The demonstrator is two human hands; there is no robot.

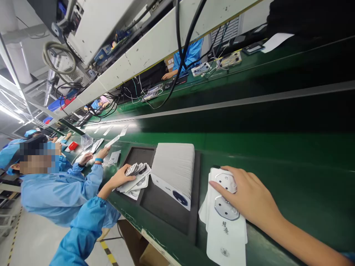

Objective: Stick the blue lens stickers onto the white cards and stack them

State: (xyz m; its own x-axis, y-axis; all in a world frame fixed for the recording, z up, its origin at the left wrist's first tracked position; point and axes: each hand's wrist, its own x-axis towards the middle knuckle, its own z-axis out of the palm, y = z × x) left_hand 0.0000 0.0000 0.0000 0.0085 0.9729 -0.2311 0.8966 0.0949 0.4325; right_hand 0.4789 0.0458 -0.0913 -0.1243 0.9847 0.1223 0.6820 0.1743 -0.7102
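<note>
My right hand [249, 199] lies flat, fingers stretched, on a small pile of white backing cards [226, 229] with two round grey blisters, resting on the green belt [277, 147]. My left hand [120, 178], at the end of a blue sleeve, is closed on a fanned bunch of the same white cards [137, 177] over a dark foam tray [163, 210]. A thick block of white cards [174, 166] stands on edge in that tray, between my two hands.
A co-worker in a blue gown [55, 184] stands to my left, both hands on small cards [95, 146] further along the belt. More people work across the line [188, 55]. Black cables [180, 44] hang from the overhead rail. A cardboard box [144, 251] sits below the bench edge.
</note>
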